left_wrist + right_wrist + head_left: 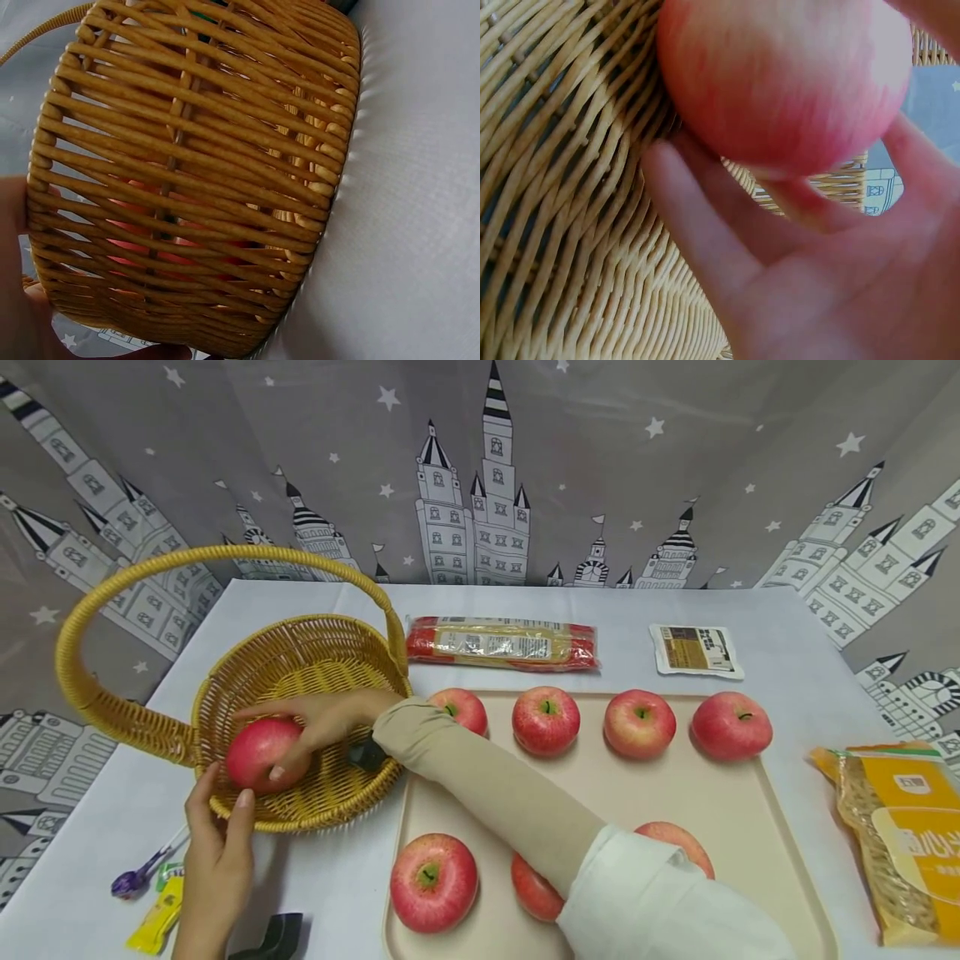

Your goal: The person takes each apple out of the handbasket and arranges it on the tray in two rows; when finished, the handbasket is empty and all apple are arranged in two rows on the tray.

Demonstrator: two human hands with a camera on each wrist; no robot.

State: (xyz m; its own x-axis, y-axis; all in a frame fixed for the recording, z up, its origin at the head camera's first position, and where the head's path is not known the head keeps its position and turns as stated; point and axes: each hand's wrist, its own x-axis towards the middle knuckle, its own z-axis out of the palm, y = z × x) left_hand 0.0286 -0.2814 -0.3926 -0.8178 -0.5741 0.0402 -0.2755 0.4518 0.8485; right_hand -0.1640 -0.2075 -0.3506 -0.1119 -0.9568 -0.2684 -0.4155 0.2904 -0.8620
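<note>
A yellow wicker basket [330,810] with a tall arched handle stands at the left of the table. Inside it my right hand [330,722] holds a red apple [258,756], thumb on the near side and fingers over the far side. The right wrist view shows the apple [787,82] close against the woven wall, fingers spread below it. My left hand [217,852] grips the basket's near left rim. Through gaps in the weave, the left wrist view gives glimpses of red behind the basket wall [195,142].
A beige tray [600,793] beside the basket carries several apples [546,720], some partly hidden by my right arm. Behind it lie a long red-and-yellow packet [502,643] and a small sachet [696,650]. An orange bag [892,843] is at right; a lollipop [131,883] and yellow wrapper [159,917] lie front left.
</note>
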